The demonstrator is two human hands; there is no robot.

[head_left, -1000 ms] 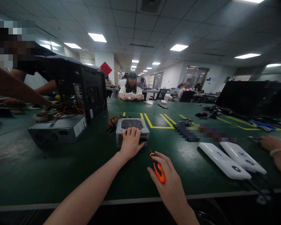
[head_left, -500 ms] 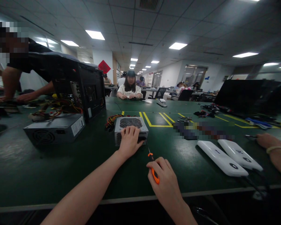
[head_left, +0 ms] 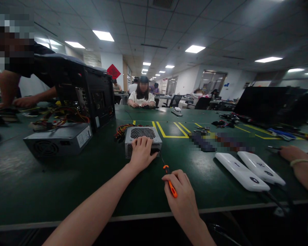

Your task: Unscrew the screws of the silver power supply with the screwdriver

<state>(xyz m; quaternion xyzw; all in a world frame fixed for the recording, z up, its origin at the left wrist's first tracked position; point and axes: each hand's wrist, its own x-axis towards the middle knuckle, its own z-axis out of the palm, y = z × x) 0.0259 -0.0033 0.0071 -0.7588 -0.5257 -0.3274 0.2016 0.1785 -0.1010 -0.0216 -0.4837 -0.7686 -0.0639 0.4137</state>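
Note:
A grey computer power supply (head_left: 129,136) with a honeycomb vent on top sits on the green table. My left hand (head_left: 141,153) grips it, the fingers over the top edge and the thumb along the front face. Bundled coloured cables (head_left: 121,132) lie at its back left. In my right hand (head_left: 181,191) is a screwdriver (head_left: 172,188) with an orange and black handle, the fingers closed around it. The thin shaft slants up to the right front corner of the power supply. Its tip is too small to make out at the case.
A second power supply (head_left: 59,138) and an open black computer case (head_left: 102,99) stand at the left, near another person's arms. White power banks (head_left: 242,171) with cables lie to the right, close to another person's hand (head_left: 292,153). Tools (head_left: 202,130) and a monitor (head_left: 259,100) are farther back.
My right hand has shifted slightly to the right, and the screwdriver handle is turned a little. The left hand stays on the power supply. The view has moved a little.

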